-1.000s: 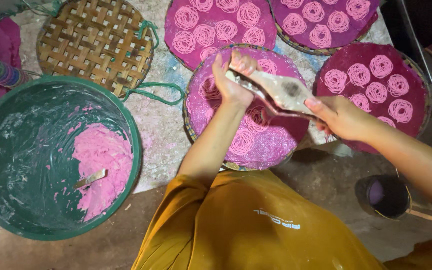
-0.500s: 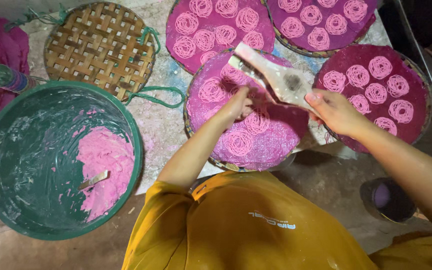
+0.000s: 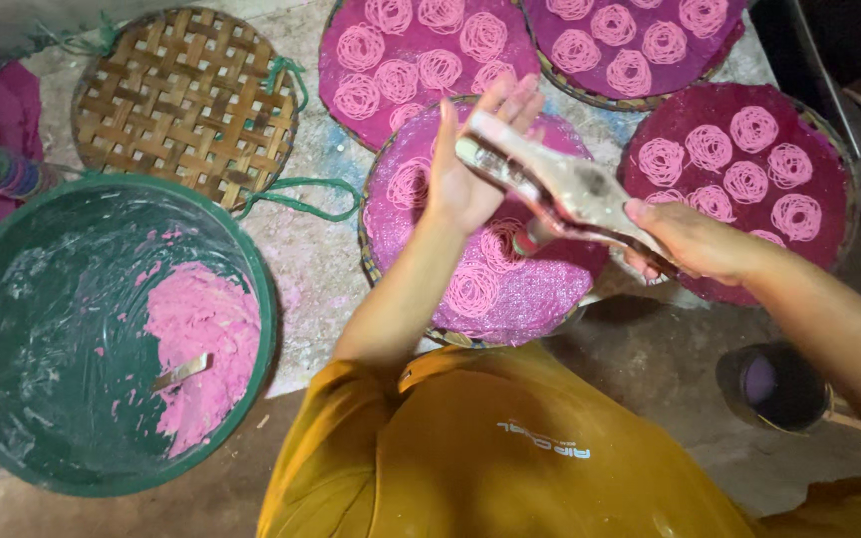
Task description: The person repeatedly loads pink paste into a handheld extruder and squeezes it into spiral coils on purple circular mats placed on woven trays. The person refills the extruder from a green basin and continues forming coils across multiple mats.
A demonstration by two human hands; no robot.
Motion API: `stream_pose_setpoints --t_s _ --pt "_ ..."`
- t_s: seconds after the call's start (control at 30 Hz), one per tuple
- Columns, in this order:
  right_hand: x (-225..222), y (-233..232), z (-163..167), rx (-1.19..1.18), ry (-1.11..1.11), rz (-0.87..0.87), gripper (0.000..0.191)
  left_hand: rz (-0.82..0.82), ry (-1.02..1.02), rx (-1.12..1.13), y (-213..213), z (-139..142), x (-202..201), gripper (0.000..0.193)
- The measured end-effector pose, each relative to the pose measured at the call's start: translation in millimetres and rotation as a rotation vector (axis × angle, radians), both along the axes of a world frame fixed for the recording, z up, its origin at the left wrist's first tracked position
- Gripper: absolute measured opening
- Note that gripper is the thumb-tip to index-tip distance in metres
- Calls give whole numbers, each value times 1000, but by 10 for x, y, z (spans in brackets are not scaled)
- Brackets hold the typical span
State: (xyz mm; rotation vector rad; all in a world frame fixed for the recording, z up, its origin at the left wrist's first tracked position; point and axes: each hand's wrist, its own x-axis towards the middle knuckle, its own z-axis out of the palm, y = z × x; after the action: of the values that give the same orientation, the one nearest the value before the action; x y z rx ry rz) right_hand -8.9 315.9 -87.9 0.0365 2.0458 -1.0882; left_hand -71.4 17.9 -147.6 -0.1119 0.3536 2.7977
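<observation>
My right hand (image 3: 698, 242) grips the handles of a dough-smeared wooden press (image 3: 560, 186) held above a round woven tray covered with a pink cloth (image 3: 550, 294). Several pink noodle coils (image 3: 472, 289) lie on that cloth. My left hand (image 3: 470, 164) is raised with fingers spread, its palm against the far end of the press. A big green basin (image 3: 251, 299) at the left holds a lump of pink dough (image 3: 201, 339) with a small flat tool stuck in it.
Three more cloth-covered trays with pink coils lie at the back (image 3: 421, 50), back right (image 3: 630, 45) and right (image 3: 749, 169). A bare woven bamboo tray (image 3: 186, 100) sits at the back left. A small dark cup (image 3: 774, 384) stands on the floor at the right.
My left hand has come up off the tray's coils to the end of the press. The press stays in my right hand, tilted over the tray.
</observation>
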Motion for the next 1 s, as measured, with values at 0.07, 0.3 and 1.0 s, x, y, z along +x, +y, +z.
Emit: stream_pose_setpoints --t_s 0.07,0.3,1.0 --pt "-98 -2 70 57 56 -31 73 17 244 267 219 9 -165 55" --pt "-273 -298 160 285 491 3 64 91 212 326 287 -117 -657 54" --pt "-396 -135 361 316 515 22 56 229 1 241 549 82 -724 46"
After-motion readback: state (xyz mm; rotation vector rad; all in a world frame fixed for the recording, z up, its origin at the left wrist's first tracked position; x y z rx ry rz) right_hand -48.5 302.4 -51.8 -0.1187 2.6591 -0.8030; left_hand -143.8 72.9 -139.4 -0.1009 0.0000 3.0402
